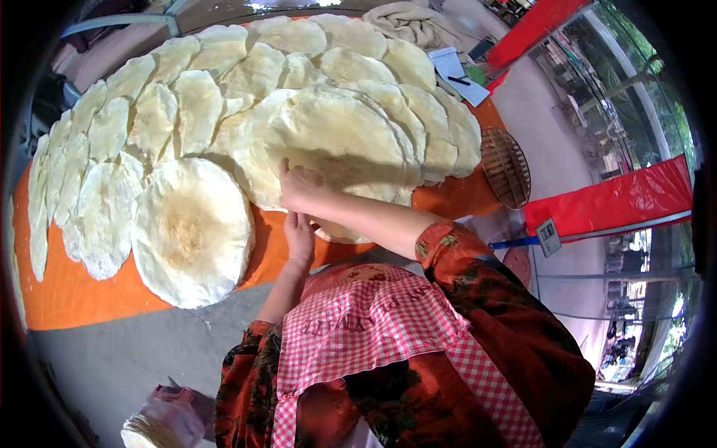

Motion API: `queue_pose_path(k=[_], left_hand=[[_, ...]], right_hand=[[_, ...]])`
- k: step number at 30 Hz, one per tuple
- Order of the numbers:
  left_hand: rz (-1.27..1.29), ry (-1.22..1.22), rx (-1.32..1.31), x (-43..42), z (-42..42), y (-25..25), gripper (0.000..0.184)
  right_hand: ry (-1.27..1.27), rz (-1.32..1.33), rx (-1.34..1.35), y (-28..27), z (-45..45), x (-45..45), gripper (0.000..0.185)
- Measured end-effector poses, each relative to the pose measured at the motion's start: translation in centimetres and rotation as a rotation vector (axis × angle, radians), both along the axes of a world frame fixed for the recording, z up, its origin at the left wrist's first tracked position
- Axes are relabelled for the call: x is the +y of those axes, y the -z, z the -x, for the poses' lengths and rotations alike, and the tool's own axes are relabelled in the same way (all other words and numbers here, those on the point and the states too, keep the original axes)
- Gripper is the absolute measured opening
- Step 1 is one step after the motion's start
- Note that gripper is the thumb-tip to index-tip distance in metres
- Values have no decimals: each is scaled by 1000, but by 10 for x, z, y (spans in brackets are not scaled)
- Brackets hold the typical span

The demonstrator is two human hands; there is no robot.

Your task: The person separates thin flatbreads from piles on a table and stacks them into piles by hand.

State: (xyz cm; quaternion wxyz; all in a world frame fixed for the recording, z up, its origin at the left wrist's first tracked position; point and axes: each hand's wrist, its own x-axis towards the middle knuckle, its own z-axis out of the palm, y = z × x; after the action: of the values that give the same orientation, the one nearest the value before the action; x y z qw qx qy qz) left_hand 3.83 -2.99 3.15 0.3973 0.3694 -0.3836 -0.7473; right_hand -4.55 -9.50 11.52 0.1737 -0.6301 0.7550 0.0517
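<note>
A large, thin, pale round flatbread (336, 131) lies on top of overlapping ones in front of me. My right hand (302, 188) reaches across it, at its near left part, fingers curled in a grip with one finger pointing away from me. Just below, my left hand (300, 239) has its fingers closed at the near edge of the flatbreads, close under the right hand. The exact grip of both hands is partly hidden. To the left sits a thick round stack of flatbreads (190, 231) with a browned middle.
Many flatbreads overlap across the orange table cover (89, 306). At the right edge are a round woven tray (506, 168) and a notebook (459, 78) with a pen. A blue-handled tool (523, 242) is beside my right arm. A pale cloth (411, 26) lies at the back.
</note>
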Motion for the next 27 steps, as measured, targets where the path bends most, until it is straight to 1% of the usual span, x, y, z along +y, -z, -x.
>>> queue_pose_path(k=[1, 2, 3, 4, 5, 6, 7, 8, 9, 10, 11, 12, 13, 15, 16, 17, 18, 19, 20, 21, 23, 24, 26, 27], left_hand=[[37, 26, 1, 3, 5, -8, 34], [67, 0, 33, 8, 12, -18, 35], [95, -28, 65, 12, 15, -32, 36], [104, 27, 83, 11, 9, -38, 46], [-36, -9, 68, 9, 6, -40, 51], [-179, -47, 53, 7, 3, -40, 57], [-324, -81, 38, 7, -1, -39, 64], [-398, -15, 160, 5, -7, -36, 75], [-406, 35, 336, 1, -9, -20, 67], [-415, 29, 458, -1, -9, -45, 66], [-423, 19, 576, -2, -12, -77, 64], [-426, -35, 589, -7, -14, -86, 56], [-416, -47, 568, -13, -15, -86, 53], [-401, -72, 524, -28, -20, -82, 48], [-418, -66, 504, -33, -21, -81, 41], [-348, -134, 445, -39, -17, -57, 41], [-279, -200, 383, -45, -9, -14, 42], [-210, -263, 322, -49, -4, 8, 43], [-231, -297, 210, -45, 2, 15, 45], [-258, -326, 98, -41, 8, 22, 49], [-150, -352, -154, -40, 15, 27, 48], [-167, -341, -36, -42, 16, 24, 47], [-214, -318, 198, -38, 12, 11, 45], [-320, -237, 260, -40, 10, -2, 43]], right_hand=[[8, -69, -37, -9, 6, -8, 47], [56, -51, -87, -19, 17, -18, 44], [115, 1, -143, -41, 29, -26, 42], [149, 56, -205, -69, 46, -34, 42], [149, 92, -274, -106, 65, -38, 43], [84, 41, -353, -147, 89, -40, 49], [125, 191, -721, -158, 125, -37, 49], [152, 216, -844, -196, 141, -22, 50], [177, 296, -934, -219, 155, -6, 52], [129, 323, -1044, -237, 166, 11, 52], [178, 331, -1118, -231, 188, 17, 51], [219, 348, -1177, -220, 201, 26, 51], [259, 363, -1236, -205, 212, 35, 51], [446, 392, -1354, -146, 237, 49, 51], [532, 412, -1410, -108, 249, 56, 51], [617, 430, -1467, -65, 257, 62, 51], [736, 416, -1564, -20, 260, 68, 51], [857, 400, -1656, 23, 262, 72, 51], [922, 428, -1542, 66, 263, 76, 50], [988, 454, -1425, 95, 262, 80, 49], [999, 467, -1189, 106, 264, 79, 48], [1000, 473, -1069, 108, 265, 77, 48], [891, 533, -1143, 93, 260, 84, 55], [829, 562, -1180, 86, 257, 83, 58]])
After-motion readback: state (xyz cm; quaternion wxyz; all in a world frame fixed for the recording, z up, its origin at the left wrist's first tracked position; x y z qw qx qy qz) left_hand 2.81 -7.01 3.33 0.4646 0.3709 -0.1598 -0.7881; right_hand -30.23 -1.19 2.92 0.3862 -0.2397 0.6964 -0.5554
